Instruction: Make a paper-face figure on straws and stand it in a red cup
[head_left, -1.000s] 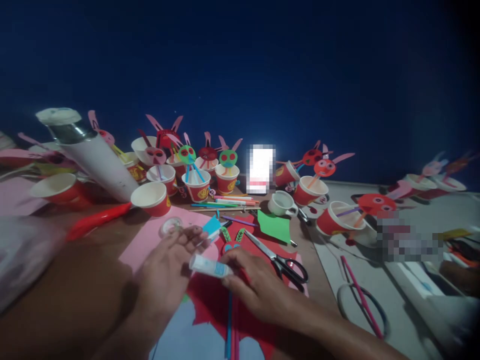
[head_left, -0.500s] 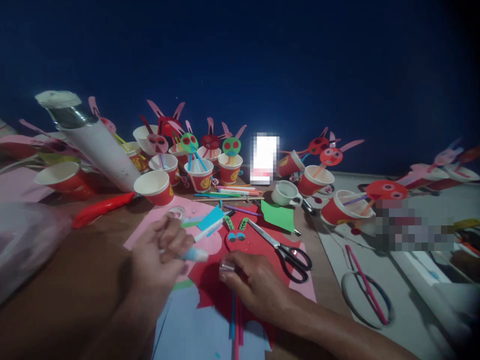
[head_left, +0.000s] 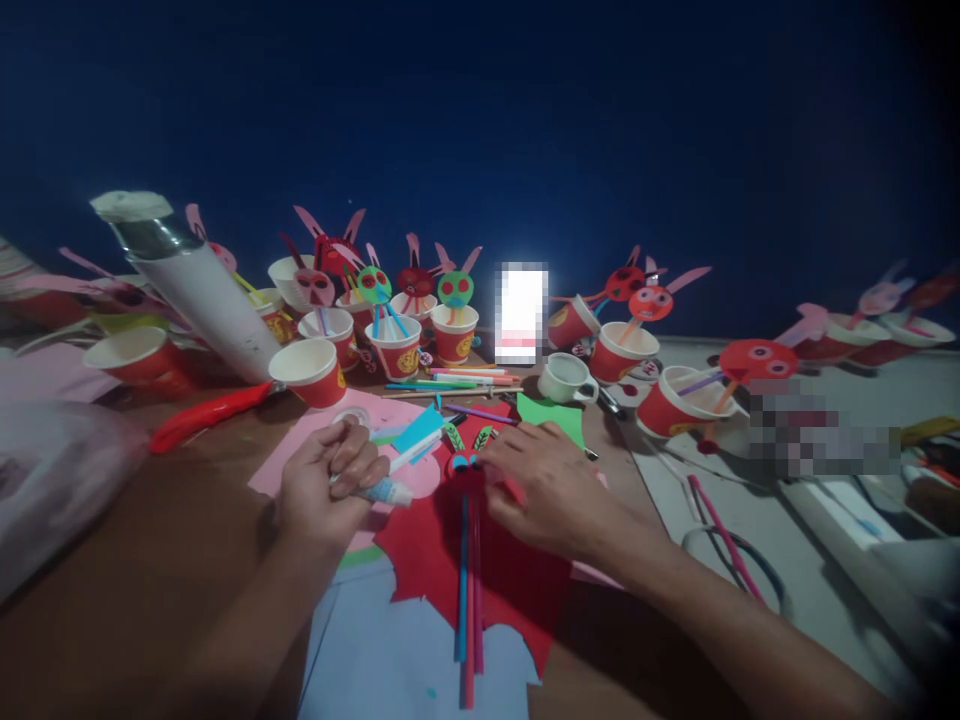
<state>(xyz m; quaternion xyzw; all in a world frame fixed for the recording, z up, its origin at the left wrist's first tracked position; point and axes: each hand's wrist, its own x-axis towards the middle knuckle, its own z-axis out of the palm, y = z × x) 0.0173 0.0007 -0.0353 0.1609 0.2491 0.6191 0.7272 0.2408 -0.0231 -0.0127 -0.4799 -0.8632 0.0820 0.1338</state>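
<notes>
My left hand [head_left: 328, 485] is closed around a small blue-and-white tube [head_left: 388, 490], its tip pointing right over the red paper [head_left: 421, 555]. My right hand [head_left: 559, 490] hovers over the red paper, fingers curled, with the fingertips at a round paper face. That face has blue-and-white eyes [head_left: 460, 463] and green leaf-patterned ears [head_left: 455, 437]; my hand and its shadow cover much of it. What the right fingertips pinch is too small to make out. Below the face lie blue and pink straws [head_left: 469, 600]. The scissors are hidden under my right hand and forearm.
Red paper cups [head_left: 307, 374] with paper animal heads on straws line the back. A white mug [head_left: 566, 379], markers [head_left: 469, 377] and green paper [head_left: 559, 418] lie before them. A tall white bottle [head_left: 206, 300] leans at left, near a red pouch [head_left: 210, 418].
My right hand has moved up from the straws to the paper face, and the clear piece in its fingers no longer shows. The left hand keeps the tube, slightly higher.
</notes>
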